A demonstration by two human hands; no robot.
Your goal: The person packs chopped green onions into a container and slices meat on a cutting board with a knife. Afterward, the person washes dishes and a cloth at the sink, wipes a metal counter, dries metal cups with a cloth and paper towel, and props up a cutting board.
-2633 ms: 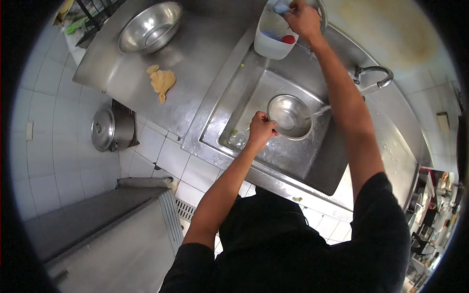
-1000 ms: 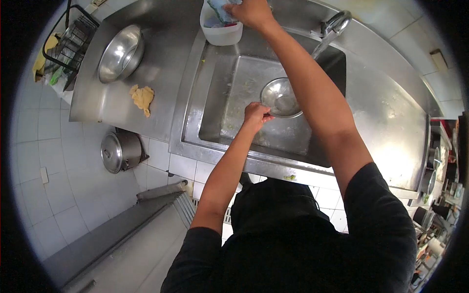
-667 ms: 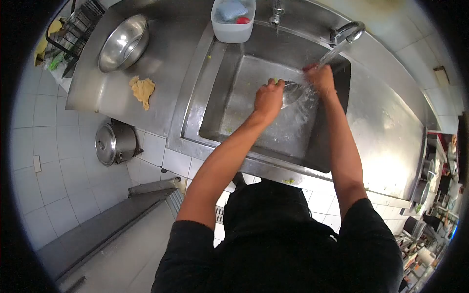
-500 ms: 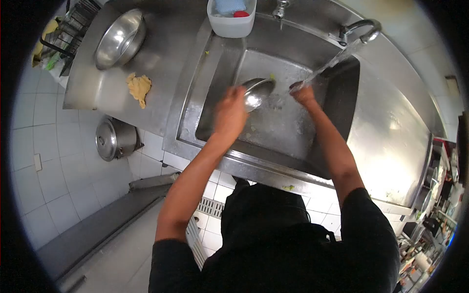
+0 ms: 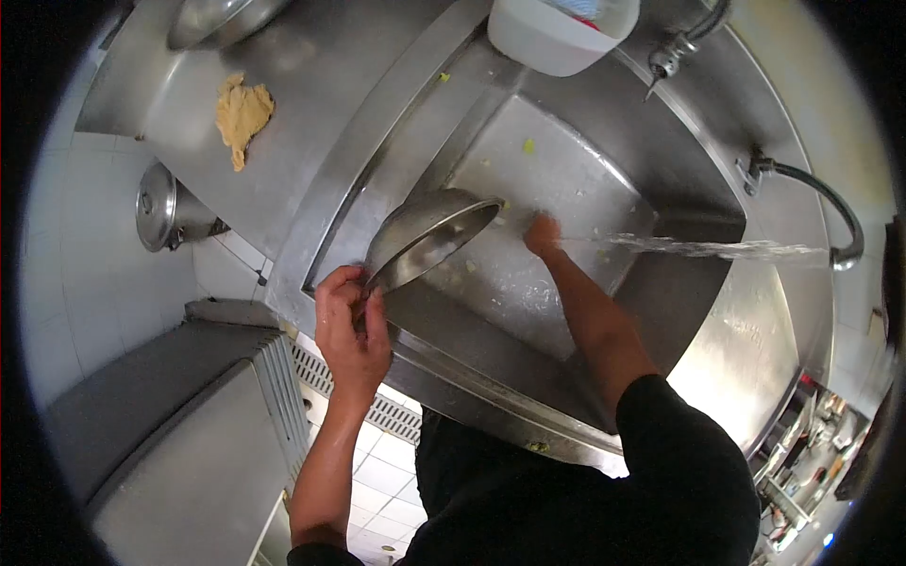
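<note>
A steel tabletop (image 5: 321,104) stretches ahead and to my left. White tiles cover the wall (image 5: 80,283) at my far left; the wall (image 5: 807,80) at upper right is pale with yellowish patches. A grey cabinet (image 5: 189,448) stands at lower left. White floor tiles (image 5: 382,472) lie below me, beside a slotted drain (image 5: 394,418). Light glares off steel at my right.

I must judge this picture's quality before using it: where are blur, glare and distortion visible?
Head view: right hand looks blurred, left hand clearer; head view: bright glare on the counter beside the sink; head view: sink edges look curved, picture corners black.
</note>
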